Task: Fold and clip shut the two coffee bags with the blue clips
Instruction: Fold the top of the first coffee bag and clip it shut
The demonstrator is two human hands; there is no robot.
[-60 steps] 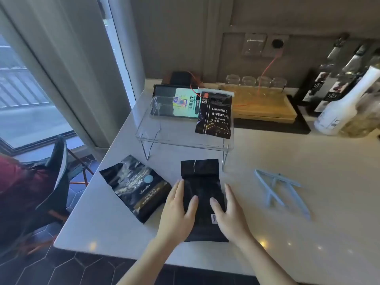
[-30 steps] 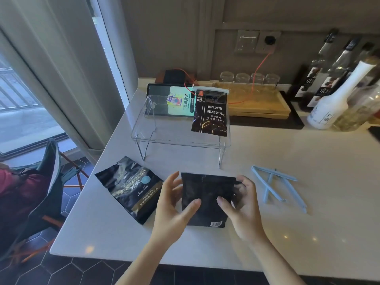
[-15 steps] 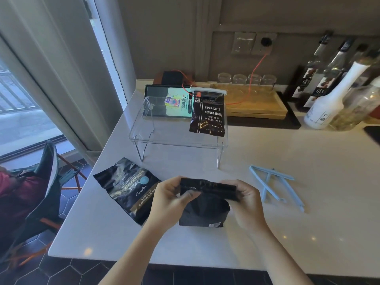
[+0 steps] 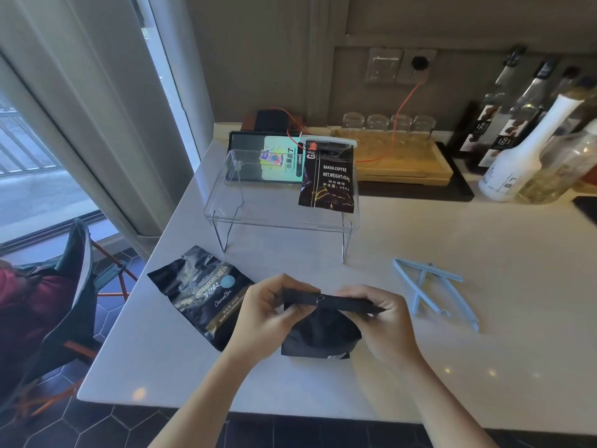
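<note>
White counter runs beside a window. Near its front edge, the left hand and right hand each pinch an end of the folded top of a plain black bag, whose base rests on the counter. A second bag lies flat just left. Two blue clips lie crossed to the right. A third bag sits on a clear stand.
</note>
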